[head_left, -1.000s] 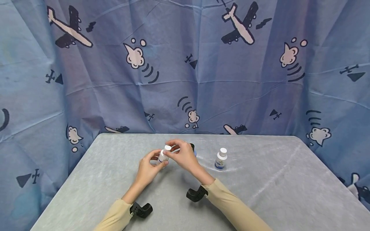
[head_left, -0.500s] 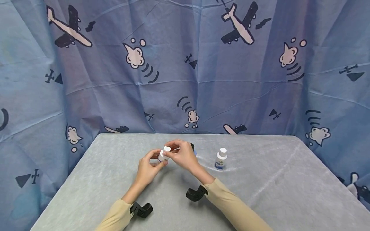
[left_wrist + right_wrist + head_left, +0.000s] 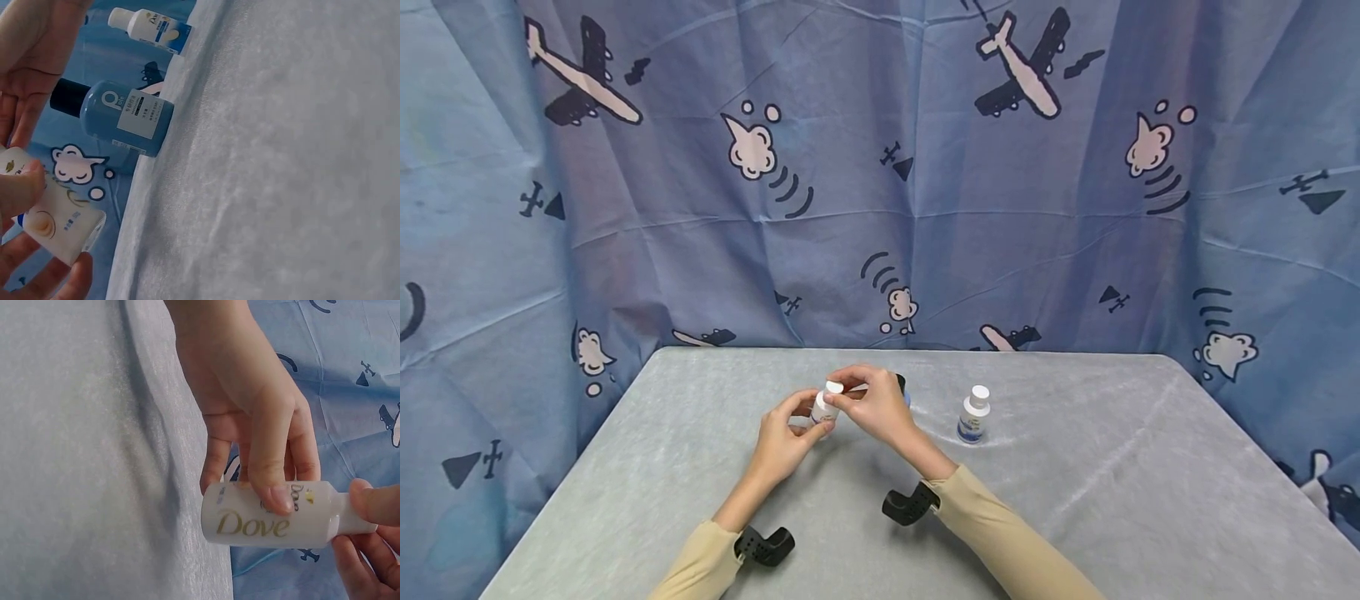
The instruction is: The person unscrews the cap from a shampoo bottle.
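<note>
I see almost no change since a second ago: left hand still grips white bottle body, right hand fingers still pinch cap; cap seemingly on.

From my head view, the dark-capped blue plastic bottle sits mostly hidden behind the right hand. The small white Dove bottle's cap is cut off in my right wrist view.

Small white Dove bottle, white cap on, upright above table centre.
</note>
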{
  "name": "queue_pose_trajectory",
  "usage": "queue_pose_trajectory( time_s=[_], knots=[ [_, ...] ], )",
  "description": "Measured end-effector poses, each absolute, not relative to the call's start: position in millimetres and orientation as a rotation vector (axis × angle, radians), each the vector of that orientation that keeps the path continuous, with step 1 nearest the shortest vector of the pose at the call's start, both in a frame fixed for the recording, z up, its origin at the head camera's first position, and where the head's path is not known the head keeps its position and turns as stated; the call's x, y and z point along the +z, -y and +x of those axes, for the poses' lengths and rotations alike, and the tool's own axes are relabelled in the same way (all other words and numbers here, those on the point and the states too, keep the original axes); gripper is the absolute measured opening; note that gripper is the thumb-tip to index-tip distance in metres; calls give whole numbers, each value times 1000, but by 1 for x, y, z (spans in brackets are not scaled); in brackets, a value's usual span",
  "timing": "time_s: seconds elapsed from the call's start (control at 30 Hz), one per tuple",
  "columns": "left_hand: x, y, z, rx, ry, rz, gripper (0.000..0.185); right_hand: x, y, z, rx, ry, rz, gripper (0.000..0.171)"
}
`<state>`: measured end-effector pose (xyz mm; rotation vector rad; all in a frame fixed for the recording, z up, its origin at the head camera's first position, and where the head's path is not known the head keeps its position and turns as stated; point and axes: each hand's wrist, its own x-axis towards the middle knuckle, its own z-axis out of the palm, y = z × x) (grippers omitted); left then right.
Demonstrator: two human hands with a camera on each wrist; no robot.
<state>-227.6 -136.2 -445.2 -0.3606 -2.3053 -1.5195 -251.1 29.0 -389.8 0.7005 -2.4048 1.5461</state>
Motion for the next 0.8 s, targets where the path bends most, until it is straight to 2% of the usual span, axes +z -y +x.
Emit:
queue_pose_trajectory(
  time_s=[0.53, 0.8],
  knots=[
    [-444, 138, -222, -1578, 2417, -390, 45, -385, -32, -246, 1676, 2425, 876, 27],
    [-442, 137, -222, -1509, 2338, -319, 43, -391, -29, -248, 1583, 2460, 791, 32]
  ],
)
